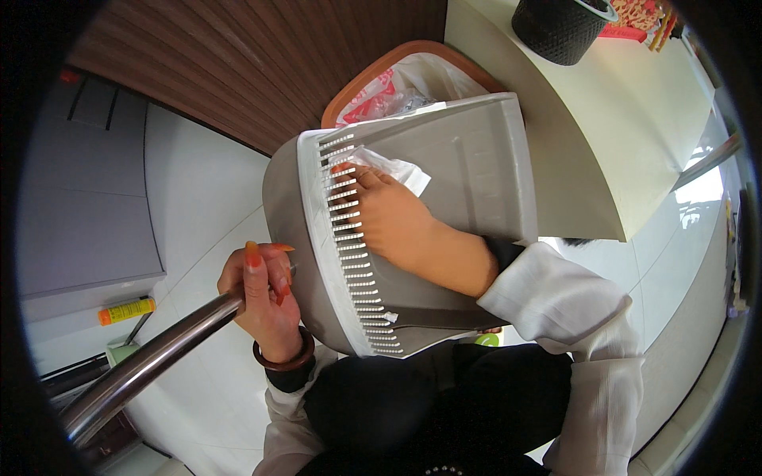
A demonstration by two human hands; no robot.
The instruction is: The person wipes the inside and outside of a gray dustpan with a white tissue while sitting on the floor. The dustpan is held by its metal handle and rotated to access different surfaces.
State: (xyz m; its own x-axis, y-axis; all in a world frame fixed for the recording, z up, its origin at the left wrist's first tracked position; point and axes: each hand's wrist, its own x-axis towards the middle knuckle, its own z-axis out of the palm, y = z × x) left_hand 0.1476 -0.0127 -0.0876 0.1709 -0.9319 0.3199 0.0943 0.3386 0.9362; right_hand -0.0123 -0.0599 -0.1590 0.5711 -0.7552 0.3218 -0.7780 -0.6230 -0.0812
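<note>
A grey plastic dustpan [494,160] is tilted up in front of my body, with a row of white comb teeth [318,220] along one edge. My left hand [265,291] is wrapped around its metal pole handle [149,369], close to the pan. Inside the pan, my right hand [393,214] holds a crumpled white tissue [405,172] against the teeth. Some of its fingertips are hidden behind them. A small white scrap [390,317] clings near the lower teeth.
Behind the pan stands a brown-rimmed waste bin [464,53] lined with a plastic bag. A curved pale counter [601,137] at right carries a black woven basket [556,30]. A dark slatted panel [268,59] rises at upper left. A yellow cylindrical container [128,312] lies at left.
</note>
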